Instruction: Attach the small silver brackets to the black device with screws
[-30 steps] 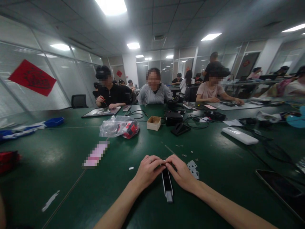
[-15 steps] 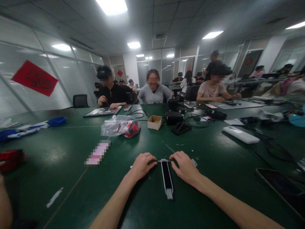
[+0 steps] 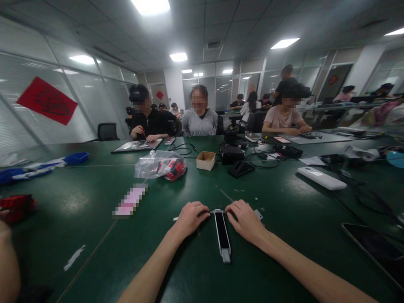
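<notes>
A long, narrow black piece with a white rim and a grey end block lies on the green table between my hands. At its far end, my left hand rests on the table with fingers curled and thumb and fingertips pinched together. Opposite it, my right hand is closed in a similar pinch. A thin dark strip or cord seems to run between both sets of fingertips, across the piece's far end; its kind is too small to make out. A small pale grey piece lies just beyond my right hand.
Ahead are a clear plastic bag with red and black contents, a small open box and a black stand. A pink phone-shaped item lies left; a white device and dark tablet lie right. People sit across.
My hands stay nearly in place at the far end of the black piece. Across the table, the person in grey has sat back more upright. The view has shifted slightly.
</notes>
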`<move>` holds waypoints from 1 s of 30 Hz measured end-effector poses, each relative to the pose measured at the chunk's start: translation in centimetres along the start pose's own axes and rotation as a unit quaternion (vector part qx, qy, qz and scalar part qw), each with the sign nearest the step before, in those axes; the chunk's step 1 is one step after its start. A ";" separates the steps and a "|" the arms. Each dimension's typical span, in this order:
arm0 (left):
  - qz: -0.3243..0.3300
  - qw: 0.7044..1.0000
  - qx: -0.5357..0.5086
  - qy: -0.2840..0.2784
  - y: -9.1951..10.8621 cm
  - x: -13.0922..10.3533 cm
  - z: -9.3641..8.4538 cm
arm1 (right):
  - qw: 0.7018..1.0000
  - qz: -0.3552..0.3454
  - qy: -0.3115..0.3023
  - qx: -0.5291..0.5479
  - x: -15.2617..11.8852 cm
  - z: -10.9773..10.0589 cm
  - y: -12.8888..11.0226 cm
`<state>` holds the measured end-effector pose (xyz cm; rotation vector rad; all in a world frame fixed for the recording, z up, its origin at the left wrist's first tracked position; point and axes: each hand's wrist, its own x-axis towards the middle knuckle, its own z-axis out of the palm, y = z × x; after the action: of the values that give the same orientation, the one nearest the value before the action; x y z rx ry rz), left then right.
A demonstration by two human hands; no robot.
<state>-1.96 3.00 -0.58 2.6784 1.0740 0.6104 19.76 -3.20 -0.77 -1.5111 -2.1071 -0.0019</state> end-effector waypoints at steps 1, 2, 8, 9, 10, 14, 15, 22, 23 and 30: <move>-0.001 1.000 0.000 0.001 0.0 0.0 0.0 | 1.000 -0.004 0.002 -0.001 0.0 0.0 0.0; 0.000 1.000 -0.001 0.001 0.1 0.0 0.0 | 1.000 -0.009 0.004 -0.002 0.0 -0.1 0.0; 0.009 1.000 -0.007 -0.002 0.3 0.1 0.0 | 1.000 -0.022 0.000 -0.016 0.1 -0.2 -0.1; 0.007 1.000 -0.006 -0.002 0.4 0.1 0.1 | 1.000 -0.020 -0.003 -0.016 0.1 -0.2 -0.1; 0.005 1.000 -0.005 -0.002 0.4 0.1 0.1 | 1.000 -0.019 -0.006 -0.016 0.1 -0.2 -0.1; 0.002 1.000 -0.008 -0.004 0.5 0.2 0.3 | 0.999 -0.023 -0.009 -0.021 0.1 -0.2 -0.1; 0.002 1.000 -0.010 -0.004 0.5 0.2 0.4 | 0.999 -0.025 -0.008 -0.024 0.2 -0.1 -0.1; -0.005 1.000 -0.005 -0.009 0.7 0.4 0.4 | 0.998 -0.039 -0.011 -0.057 0.3 -0.3 -0.1; -0.004 1.000 -0.006 -0.009 0.7 0.4 0.3 | 0.997 -0.042 -0.016 -0.063 0.3 -0.5 -0.1; 0.000 1.000 -0.017 -0.010 0.4 0.4 0.4 | 0.995 -0.017 -0.001 -0.096 0.8 -3.6 2.7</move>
<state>-1.28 3.03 -0.66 2.6499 1.0491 0.5965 23.45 -2.59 1.82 -1.5833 -2.1868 -0.2227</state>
